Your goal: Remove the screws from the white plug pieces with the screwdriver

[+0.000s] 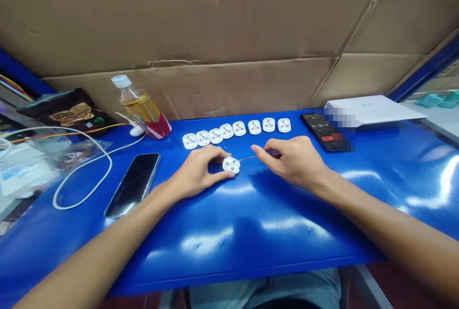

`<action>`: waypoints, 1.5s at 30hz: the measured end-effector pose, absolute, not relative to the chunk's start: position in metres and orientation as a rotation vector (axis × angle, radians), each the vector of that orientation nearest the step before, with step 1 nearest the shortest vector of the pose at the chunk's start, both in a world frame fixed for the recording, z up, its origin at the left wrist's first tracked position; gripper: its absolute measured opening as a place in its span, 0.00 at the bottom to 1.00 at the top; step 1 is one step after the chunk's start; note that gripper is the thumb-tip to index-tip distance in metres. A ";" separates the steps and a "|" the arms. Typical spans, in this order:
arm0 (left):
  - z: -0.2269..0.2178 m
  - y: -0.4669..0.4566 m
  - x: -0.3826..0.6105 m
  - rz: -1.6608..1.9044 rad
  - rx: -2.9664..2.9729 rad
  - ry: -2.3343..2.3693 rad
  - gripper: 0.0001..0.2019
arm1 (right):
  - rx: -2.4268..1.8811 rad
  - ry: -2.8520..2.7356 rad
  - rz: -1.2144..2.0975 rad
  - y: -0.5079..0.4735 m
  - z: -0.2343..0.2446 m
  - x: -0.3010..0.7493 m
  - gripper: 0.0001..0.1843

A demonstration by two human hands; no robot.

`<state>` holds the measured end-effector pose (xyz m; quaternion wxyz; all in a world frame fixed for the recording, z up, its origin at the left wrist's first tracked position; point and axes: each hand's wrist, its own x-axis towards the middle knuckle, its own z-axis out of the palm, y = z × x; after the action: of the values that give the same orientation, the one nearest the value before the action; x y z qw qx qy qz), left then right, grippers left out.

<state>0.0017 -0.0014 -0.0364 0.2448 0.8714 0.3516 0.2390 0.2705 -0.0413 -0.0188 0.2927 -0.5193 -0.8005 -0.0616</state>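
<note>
My left hand [197, 170] rests on the blue table [251, 223] with thumb and fingers pinched around a small white plug part [231, 164] that shows metal contacts. My right hand [292, 158] is closed around a thin screwdriver [263, 155] with a dark handle, its metal tip reaching the white part. Behind both hands lies a row of several similar white plug parts [236, 131], curving from left to right.
A dark phone [134, 183] lies left of my hands, with a white cable [84, 170] looping beside it. A tilted drink bottle [141, 108] stands at the back left. A second phone showing a timer [322, 131] and a white box [373, 109] sit at the right. Cardboard walls the back.
</note>
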 end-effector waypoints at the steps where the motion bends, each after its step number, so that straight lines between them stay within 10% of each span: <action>1: -0.036 -0.002 0.002 0.649 2.384 0.956 0.21 | -1.378 -2.135 -0.159 -0.042 -0.019 0.270 0.27; 10: -0.036 -0.002 0.002 0.650 2.366 0.962 0.21 | -0.994 -2.367 0.133 -0.044 -0.005 0.272 0.04; 45: -0.035 -0.002 0.001 0.596 2.462 0.928 0.22 | -0.947 -2.256 -0.059 -0.042 -0.017 0.274 0.08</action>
<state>0.0006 -0.0019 -0.0352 0.2199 0.8903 0.3354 0.2156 0.2737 -0.0421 -0.0167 0.3403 -0.3639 -0.8668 -0.0227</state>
